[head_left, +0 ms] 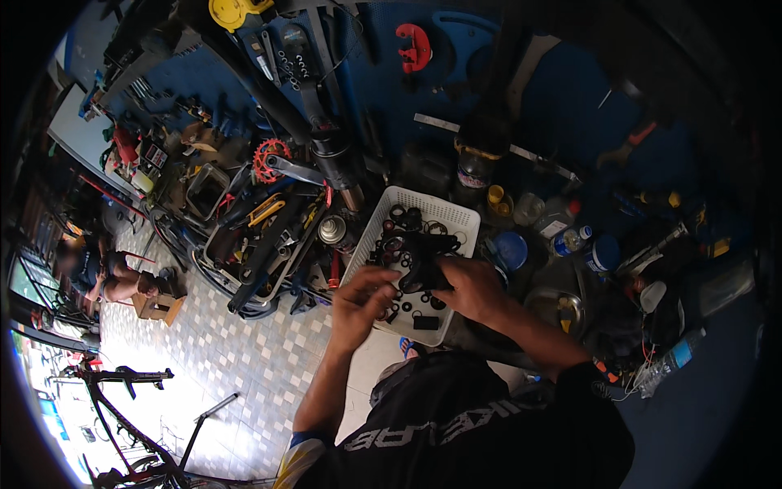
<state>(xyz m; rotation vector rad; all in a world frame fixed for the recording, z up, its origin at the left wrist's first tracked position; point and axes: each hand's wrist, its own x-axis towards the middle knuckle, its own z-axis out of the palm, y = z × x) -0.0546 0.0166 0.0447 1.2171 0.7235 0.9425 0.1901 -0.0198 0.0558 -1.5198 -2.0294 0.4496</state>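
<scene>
Far to the left, a red gear (262, 173) can be seen. Nearer and to its right, a can (332, 231) is set close to the white basket (436, 207). Over the basket's near left side, the left hand (360, 308) is held with fingers bent and a little apart; whether the black part (419, 266) is touched by them cannot be told. That part is held over the basket, with small rings (406, 307) spread below. It is clamped from the right by the fingers of the right hand (472, 287), though some fingertips are hidden. Farther right, a blue lid (511, 249) and a bottle (571, 240) are seen. If the grip were loosened, the part could be dropped and rings mixed up. If the basket were bumped by an arm, rings could be spilled and lost.
</scene>
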